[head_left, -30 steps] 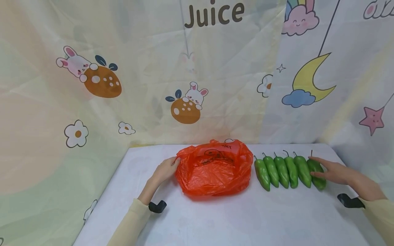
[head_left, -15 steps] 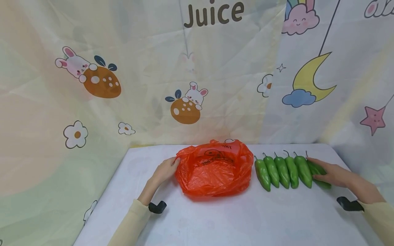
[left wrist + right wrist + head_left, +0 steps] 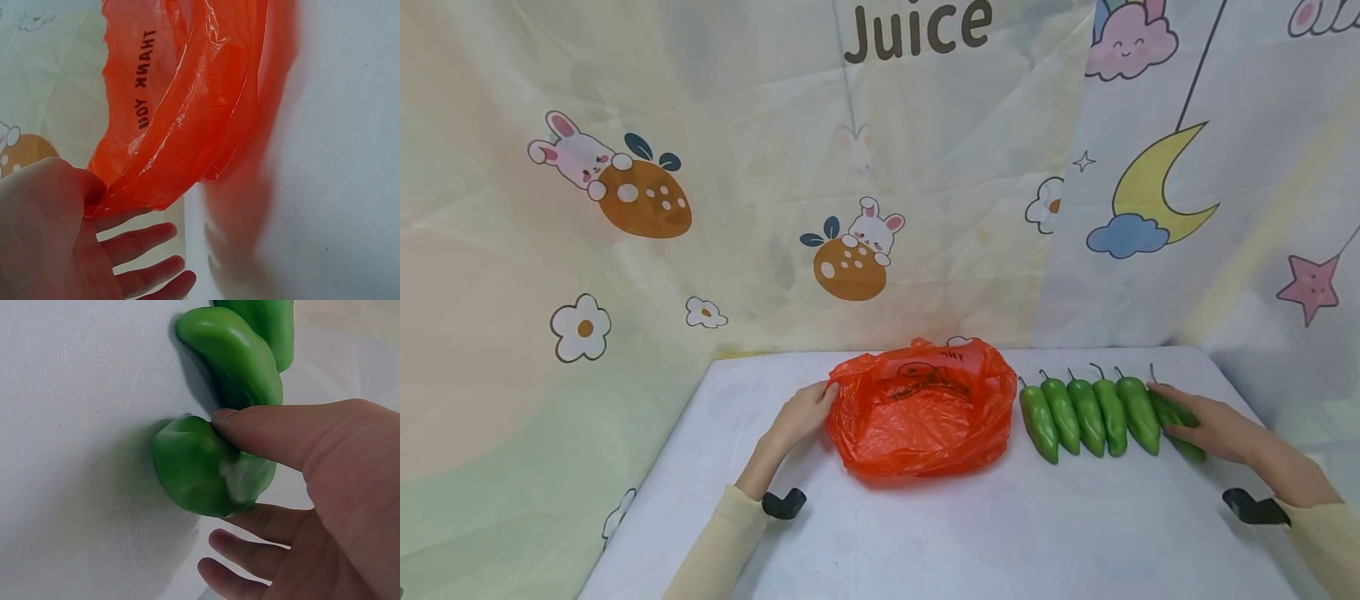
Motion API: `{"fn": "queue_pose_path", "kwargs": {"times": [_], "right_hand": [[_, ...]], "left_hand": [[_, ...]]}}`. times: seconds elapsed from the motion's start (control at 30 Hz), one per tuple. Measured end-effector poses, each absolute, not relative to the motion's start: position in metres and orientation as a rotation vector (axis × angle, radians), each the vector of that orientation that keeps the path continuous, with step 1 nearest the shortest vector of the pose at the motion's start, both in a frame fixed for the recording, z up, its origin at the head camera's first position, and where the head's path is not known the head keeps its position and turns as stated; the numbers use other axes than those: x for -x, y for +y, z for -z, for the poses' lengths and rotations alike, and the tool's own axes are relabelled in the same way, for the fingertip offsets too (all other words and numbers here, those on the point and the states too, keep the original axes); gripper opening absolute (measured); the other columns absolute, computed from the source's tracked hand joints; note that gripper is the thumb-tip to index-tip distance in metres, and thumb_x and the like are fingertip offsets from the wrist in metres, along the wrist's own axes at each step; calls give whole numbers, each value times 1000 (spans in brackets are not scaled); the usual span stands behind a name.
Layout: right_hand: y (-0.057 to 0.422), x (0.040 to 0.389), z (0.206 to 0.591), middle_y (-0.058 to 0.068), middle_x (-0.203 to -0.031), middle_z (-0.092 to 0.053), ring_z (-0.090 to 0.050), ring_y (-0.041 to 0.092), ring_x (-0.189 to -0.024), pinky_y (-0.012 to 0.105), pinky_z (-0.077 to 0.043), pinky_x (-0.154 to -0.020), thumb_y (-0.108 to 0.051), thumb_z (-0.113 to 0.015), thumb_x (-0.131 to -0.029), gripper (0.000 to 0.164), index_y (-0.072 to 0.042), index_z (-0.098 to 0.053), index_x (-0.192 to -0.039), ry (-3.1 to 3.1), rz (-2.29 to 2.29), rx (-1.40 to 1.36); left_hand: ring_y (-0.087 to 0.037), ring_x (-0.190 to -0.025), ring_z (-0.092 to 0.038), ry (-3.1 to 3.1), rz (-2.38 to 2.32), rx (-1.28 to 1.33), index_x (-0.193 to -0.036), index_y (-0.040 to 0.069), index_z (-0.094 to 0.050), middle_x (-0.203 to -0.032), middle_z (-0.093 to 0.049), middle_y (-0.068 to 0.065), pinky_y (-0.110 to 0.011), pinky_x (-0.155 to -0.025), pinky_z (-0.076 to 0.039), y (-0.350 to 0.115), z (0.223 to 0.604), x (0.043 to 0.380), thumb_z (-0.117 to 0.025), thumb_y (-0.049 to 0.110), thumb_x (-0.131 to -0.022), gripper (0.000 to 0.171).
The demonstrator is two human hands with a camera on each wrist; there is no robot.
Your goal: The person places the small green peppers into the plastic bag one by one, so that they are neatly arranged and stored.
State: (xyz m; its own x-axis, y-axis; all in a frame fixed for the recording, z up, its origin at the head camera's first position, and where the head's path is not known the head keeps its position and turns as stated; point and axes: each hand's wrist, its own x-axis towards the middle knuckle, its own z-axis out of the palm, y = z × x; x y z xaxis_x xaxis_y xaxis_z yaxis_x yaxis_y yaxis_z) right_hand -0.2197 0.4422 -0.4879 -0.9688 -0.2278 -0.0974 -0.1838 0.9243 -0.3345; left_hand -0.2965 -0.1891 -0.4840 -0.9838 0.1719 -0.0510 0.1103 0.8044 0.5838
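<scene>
An opened red plastic bag [image 3: 917, 425] with dark print lies at the middle of the white table. My left hand [image 3: 805, 412] pinches its left rim between thumb and index finger; in the left wrist view the other fingers of that hand [image 3: 81, 244] are spread below the bag. To the right of the bag, several green peppers [image 3: 1088, 417] lie side by side, stems to the back. The rightmost green pepper [image 3: 200, 465] is between the thumb and fingers of my right hand [image 3: 1221, 425], which covers part of it. Its tip points toward me, to the right.
The white table [image 3: 925, 542] ends at a cloth backdrop [image 3: 760, 250] printed with cartoon rabbits, flowers and a moon. Another green pepper [image 3: 237, 356] lies right beside the held one. Black wrist straps [image 3: 784, 504] show at both cuffs.
My right hand has closed round the rightmost pepper, whose lower end has swung to the right. The left hand and bag stay in place.
</scene>
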Motion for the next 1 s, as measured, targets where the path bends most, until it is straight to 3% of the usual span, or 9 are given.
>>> {"fn": "queue_pose_path", "kwargs": {"times": [0.37, 1.0], "right_hand": [[444, 218, 484, 47, -132, -46, -51, 64, -112, 69, -46, -86, -16, -72, -91, 74, 6, -31, -149, 2995, 458, 344], [446, 218, 465, 49, -129, -46, -54, 61, -108, 67, -50, -80, -16, -69, -93, 75, 6, -26, -150, 2983, 436, 310]], "left_hand": [[-30, -125, -60, 2893, -926, -203, -142, 11, -57, -134, -65, -9, -54, -106, -47, -188, 482, 296, -41, 43, -106, 51], [-28, -121, -61, 2894, -922, -215, -143, 12, -56, -134, -65, -8, -53, -104, -49, -190, 487, 298, -41, 45, -106, 52]]}}
